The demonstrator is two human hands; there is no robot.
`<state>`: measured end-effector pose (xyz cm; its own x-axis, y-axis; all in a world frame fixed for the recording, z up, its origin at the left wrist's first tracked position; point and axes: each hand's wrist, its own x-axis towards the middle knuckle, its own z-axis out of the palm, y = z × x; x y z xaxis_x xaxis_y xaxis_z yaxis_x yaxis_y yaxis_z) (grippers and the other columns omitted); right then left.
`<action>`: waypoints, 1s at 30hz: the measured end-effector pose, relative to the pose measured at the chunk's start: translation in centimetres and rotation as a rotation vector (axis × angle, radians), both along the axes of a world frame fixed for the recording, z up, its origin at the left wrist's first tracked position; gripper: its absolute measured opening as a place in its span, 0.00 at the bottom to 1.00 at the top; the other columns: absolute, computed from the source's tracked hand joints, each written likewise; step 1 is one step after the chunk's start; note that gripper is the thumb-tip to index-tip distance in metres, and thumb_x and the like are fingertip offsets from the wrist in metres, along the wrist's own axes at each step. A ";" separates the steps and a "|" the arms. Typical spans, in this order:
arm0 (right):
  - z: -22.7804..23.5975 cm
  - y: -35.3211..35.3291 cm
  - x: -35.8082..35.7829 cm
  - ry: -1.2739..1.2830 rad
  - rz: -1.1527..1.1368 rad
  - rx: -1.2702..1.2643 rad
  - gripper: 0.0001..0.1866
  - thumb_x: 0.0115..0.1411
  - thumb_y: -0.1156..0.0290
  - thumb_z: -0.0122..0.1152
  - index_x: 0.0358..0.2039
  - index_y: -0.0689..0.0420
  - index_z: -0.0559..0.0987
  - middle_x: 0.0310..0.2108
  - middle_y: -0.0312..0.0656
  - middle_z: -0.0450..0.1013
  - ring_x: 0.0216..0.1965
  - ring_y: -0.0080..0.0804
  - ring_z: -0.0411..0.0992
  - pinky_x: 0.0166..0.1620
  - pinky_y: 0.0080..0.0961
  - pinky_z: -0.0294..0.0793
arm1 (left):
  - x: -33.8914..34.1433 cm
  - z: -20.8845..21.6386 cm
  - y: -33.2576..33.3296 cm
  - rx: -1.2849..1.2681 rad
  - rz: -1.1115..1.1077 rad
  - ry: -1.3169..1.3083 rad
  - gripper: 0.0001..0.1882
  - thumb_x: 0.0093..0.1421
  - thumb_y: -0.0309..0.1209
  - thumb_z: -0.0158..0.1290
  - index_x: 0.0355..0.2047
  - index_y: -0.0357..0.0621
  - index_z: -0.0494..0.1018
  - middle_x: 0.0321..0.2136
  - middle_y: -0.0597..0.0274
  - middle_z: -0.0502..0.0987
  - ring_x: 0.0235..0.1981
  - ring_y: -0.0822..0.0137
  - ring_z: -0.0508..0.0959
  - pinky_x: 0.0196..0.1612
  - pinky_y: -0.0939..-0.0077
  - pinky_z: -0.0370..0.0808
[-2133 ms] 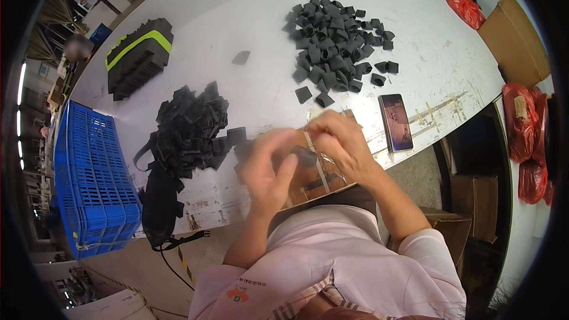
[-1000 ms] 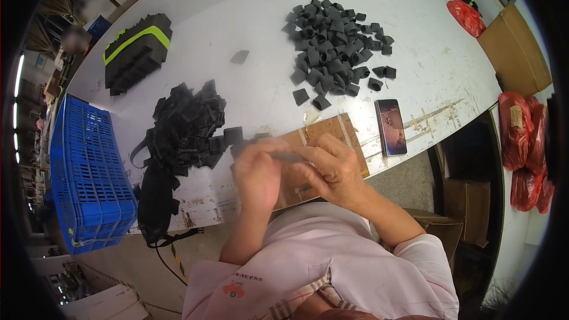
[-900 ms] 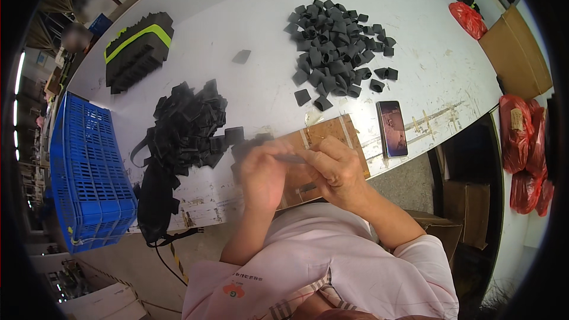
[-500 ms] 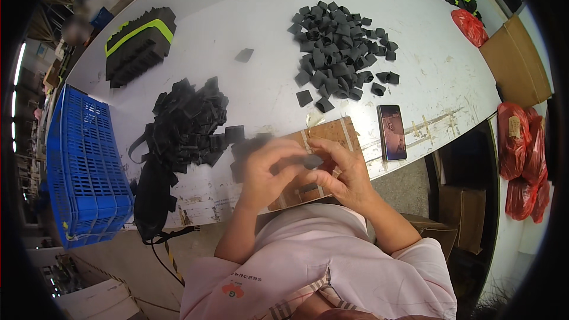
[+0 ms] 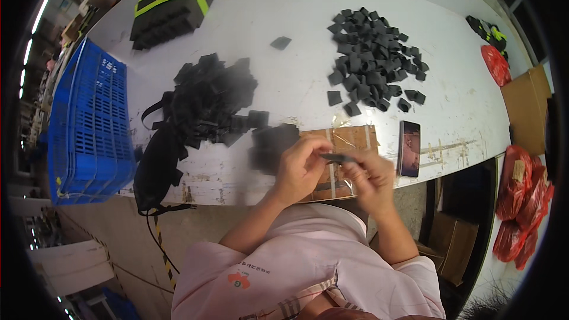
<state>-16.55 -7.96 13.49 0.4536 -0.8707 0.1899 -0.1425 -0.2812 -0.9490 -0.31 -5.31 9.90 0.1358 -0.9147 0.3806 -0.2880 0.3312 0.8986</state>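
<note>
A small dark grey fabric piece point(image 5: 336, 157) is pinched between my two hands, over a brown board point(image 5: 314, 188) at the table's near edge. My left hand point(image 5: 302, 169) grips its left end with thumb and fingertips. On the right end, my right hand point(image 5: 372, 179) is closed, its fingers partly blurred by motion. Beside my left hand lie dark flat pieces point(image 5: 274, 147) in a small stack. Farther left is a heap of black flat pieces point(image 5: 213, 95). Beyond the board to the right spreads a pile of short dark fabric loops point(image 5: 370, 62).
A blue plastic crate point(image 5: 95, 130) stands at the left edge, with a black pouch point(image 5: 155, 172) next to it. A phone point(image 5: 409, 149) lies right of the board. Dark pieces with a yellow-green band point(image 5: 172, 12) sit at the far left. Red bags point(image 5: 514, 201) and a cardboard box point(image 5: 527, 109) are at the right.
The whole view has shifted, so the table's things appear farther right. Both hands still hold the fabric piece, which now appears flatter and edge-on; my right hand has turned over its right end.
</note>
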 end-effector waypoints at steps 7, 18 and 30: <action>-0.1 -6.8 -0.9 -0.277 -0.509 0.253 0.13 0.58 0.64 0.49 0.31 0.62 0.74 0.15 0.32 0.65 0.14 0.15 0.58 0.18 0.12 0.55 | 8.3 -8.8 -4.0 0.407 0.852 -0.654 0.13 0.49 0.26 0.53 0.36 0.36 0.69 0.31 0.50 0.72 0.31 0.51 0.73 0.34 0.64 0.70; -3.7 3.2 2.6 0.397 0.155 0.203 0.16 0.51 0.63 0.58 0.34 0.64 0.75 0.20 0.49 0.72 0.23 0.43 0.72 0.27 0.30 0.71 | 9.1 -4.2 -1.6 0.474 0.114 -0.050 0.06 0.49 0.16 0.48 0.28 0.35 0.71 0.26 0.63 0.72 0.23 0.77 0.70 0.26 0.85 0.69; -4.9 2.9 2.9 0.540 -0.171 -0.561 0.14 0.34 0.75 0.60 0.27 0.60 0.73 0.18 0.39 0.65 0.19 0.34 0.68 0.19 0.27 0.67 | 1.8 -0.9 2.8 0.618 0.033 0.846 0.08 0.54 0.29 0.47 0.30 0.37 0.68 0.23 0.61 0.72 0.20 0.73 0.71 0.21 0.83 0.67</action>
<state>-13.69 -5.02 8.56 0.4770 -0.7759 0.4128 -0.6263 -0.6296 -0.4597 1.45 -2.49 9.03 0.1679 -0.9087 -0.3822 0.5131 -0.2505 0.8210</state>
